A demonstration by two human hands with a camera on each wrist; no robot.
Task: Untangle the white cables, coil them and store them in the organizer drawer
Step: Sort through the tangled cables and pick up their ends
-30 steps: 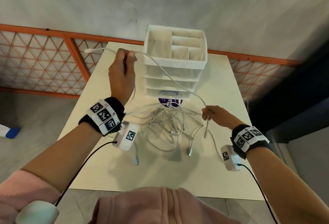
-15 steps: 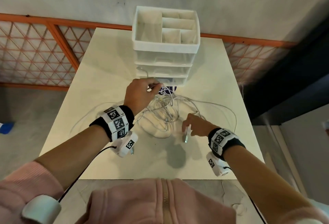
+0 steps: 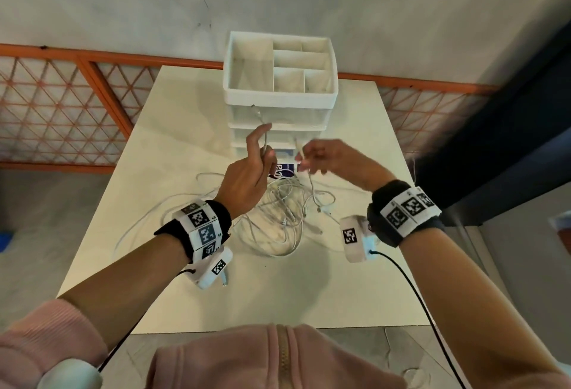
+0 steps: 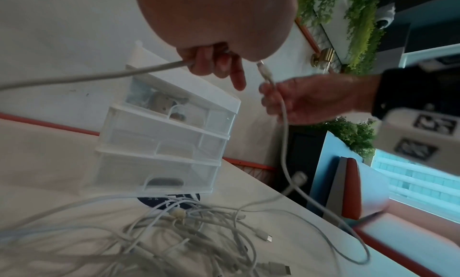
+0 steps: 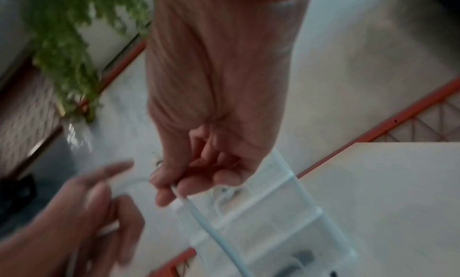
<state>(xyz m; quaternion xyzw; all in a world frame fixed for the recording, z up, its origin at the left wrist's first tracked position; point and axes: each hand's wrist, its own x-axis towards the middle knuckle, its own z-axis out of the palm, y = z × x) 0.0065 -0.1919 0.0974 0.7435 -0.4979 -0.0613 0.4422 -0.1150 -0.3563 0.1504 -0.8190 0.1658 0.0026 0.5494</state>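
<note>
Both hands have risen from the tangle since half a second ago and now meet in front of the organizer (image 3: 279, 91). Left hand (image 3: 247, 176): lower fingers curled round a cable (image 4: 99, 75), forefinger extended. Right hand (image 3: 329, 159): thumb and fingers pinch a cable (image 4: 283, 116) just below its plug; whether both hands hold the same cable cannot be determined.

Procedure, as judged: keep one hand fixed near the plug and feed the line through the other, lifting steadily so the strand slides out of the tangle (image 3: 278, 221) instead of cinching it. Stop at any snag and free the crossing by hand. Wind the coil only once the whole length hangs clear.

The tangle lies on the table (image 3: 185, 116) directly before the organizer; its drawers appear closed, so one must be opened for storage.
</note>
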